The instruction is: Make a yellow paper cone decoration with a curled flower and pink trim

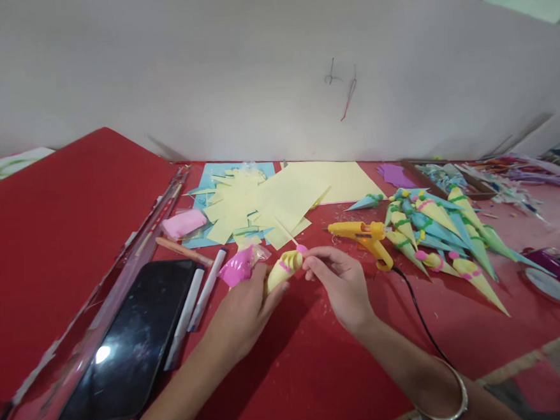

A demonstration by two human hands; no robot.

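Observation:
A yellow paper cone point(280, 272) with a pink wavy trim is held between the thumb and fingers of my left hand point(248, 308). At its right end sits a small pink ball point(302, 249). The thumb and forefinger of my right hand point(340, 282) are pinched together against that end, close to the ball; whether they grip the ball or the paper cannot be made out. A thin pale stick point(287, 231) shows just behind the ball. Beside my left fingers lies bright pink clay in clear wrap point(240, 265).
A yellow glue gun point(361, 231) with a black cord lies right of my hands. Finished-looking yellow and blue cones point(434, 225) are heaped beyond it. Yellow paper pieces point(241, 200) lie behind. Left are a black phone point(131, 342), markers point(207, 288) and a pale pink block point(184, 224).

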